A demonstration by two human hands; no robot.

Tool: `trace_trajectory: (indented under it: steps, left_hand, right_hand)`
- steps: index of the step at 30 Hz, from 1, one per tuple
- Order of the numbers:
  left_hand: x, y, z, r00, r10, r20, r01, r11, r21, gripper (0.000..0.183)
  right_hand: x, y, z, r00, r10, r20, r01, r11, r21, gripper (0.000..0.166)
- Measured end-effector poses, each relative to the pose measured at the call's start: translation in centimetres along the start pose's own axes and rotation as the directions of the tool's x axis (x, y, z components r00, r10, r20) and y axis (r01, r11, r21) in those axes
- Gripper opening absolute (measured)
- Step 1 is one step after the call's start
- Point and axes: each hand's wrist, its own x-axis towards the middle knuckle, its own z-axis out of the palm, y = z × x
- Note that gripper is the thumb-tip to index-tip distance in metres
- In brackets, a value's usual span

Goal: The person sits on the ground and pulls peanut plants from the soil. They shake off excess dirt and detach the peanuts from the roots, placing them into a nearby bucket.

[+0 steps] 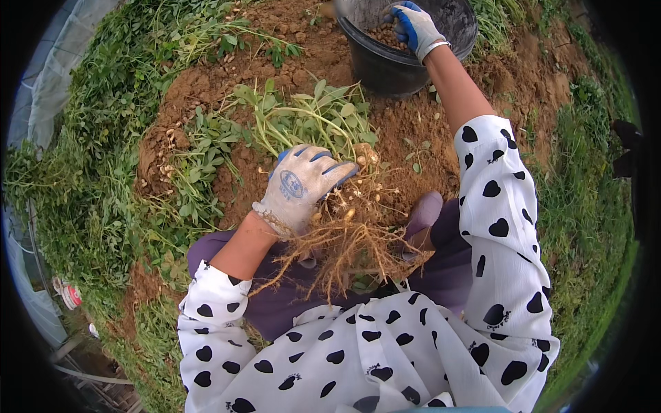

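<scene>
My left hand (307, 186), in a white and blue work glove, is closed round the stems of an uprooted peanut plant (323, 121). Its leaves spread away from me, and its tangled roots (356, 248) hang over my lap with a few pale pods among them. My right hand (413, 28), gloved alike, is inside a black plastic bucket (390, 75) at the top, above a layer of peanuts (384, 35). The fingers are curled and partly hidden, so whether they hold any pods cannot be told.
Pulled peanut plants (108, 170) lie heaped on the left, with loose pods (168, 165) on the reddish soil (284, 36) beside them. Grass (588, 222) grows along the right. Plastic sheeting (57, 67) stands at the far left. My shoe (423, 209) is near the roots.
</scene>
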Motion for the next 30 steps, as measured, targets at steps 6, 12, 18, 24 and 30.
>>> trace_trajectory:
  steps: [6, 12, 18, 24, 30]
  left_hand:
    - [-0.3, -0.9, 1.7, 0.998, -0.033, -0.056, 0.042, 0.985, 0.166, 0.04]
    - [-0.8, -0.1, -0.2, 0.995, -0.008, -0.101, 0.018, 0.995, 0.101, 0.05]
    - [-1.5, -1.1, -0.4, 0.95, 0.043, -0.309, 0.024, 0.978, 0.209, 0.036]
    - [-1.6, -0.8, -1.5, 0.924, 0.079, -0.374, 0.025, 0.964, 0.265, 0.039]
    - [-1.3, 0.2, -1.3, 0.93, 0.163, -0.329, -0.083, 0.966, 0.244, 0.04]
  right_hand:
    - [0.0, -3.5, 0.4, 0.999, -0.033, -0.036, 0.032, 0.999, -0.031, 0.011]
    - [-3.8, -4.6, -0.7, 0.979, -0.187, 0.079, 0.202, 0.852, -0.482, 0.014]
    - [-14.3, -9.6, 0.1, 0.922, -0.182, 0.34, 0.265, 0.941, -0.213, 0.016]
    - [-24.5, -9.2, -1.8, 0.792, -0.105, 0.601, 0.607, 0.231, -0.76, 0.035]
    - [-28.5, -9.1, 3.2, 0.659, -0.385, 0.646, 0.698, 0.633, -0.335, 0.03]
